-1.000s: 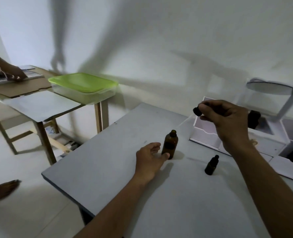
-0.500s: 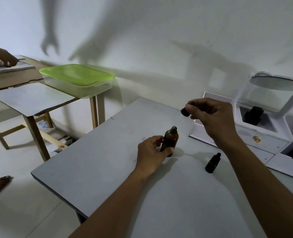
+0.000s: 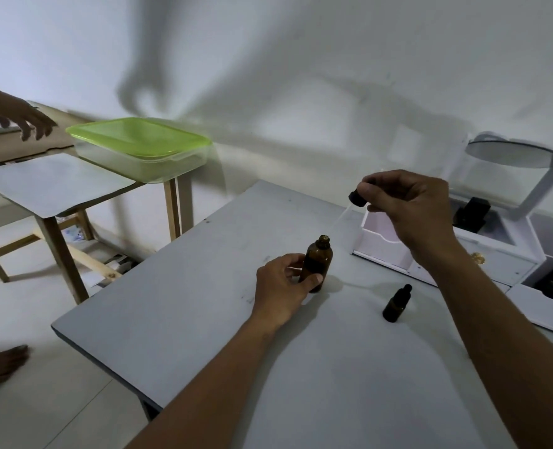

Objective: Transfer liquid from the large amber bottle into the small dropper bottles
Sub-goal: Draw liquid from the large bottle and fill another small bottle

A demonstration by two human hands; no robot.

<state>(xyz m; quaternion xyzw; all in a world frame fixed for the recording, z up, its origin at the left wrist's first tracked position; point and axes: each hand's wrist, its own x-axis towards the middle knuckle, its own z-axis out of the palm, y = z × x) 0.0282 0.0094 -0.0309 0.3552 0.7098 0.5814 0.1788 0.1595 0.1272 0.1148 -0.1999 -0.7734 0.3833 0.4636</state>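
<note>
The large amber bottle (image 3: 318, 259) stands upright and uncapped on the grey table (image 3: 204, 319). My left hand (image 3: 283, 288) grips its lower body, thumb in front. My right hand (image 3: 404, 205) is raised above and to the right of it, pinching a dropper (image 3: 355, 198) by its black cap. The thin glass pipette slants down-left with its tip just above the bottle's mouth. A small dark dropper bottle (image 3: 397, 303) stands open on the table to the right, under my right forearm.
A white organizer (image 3: 430, 257) with drawers, dark bottles and a round mirror (image 3: 511, 153) lines the table's right side. A wooden side table to the left carries a green-lidded plastic box (image 3: 139, 147). Another person's hand (image 3: 32, 123) and foot (image 3: 0, 364) show at far left.
My right hand carried the dropper left and down toward the large bottle's mouth. My left hand went from touching the bottle's base to gripping its body. The other person's hand moved right.
</note>
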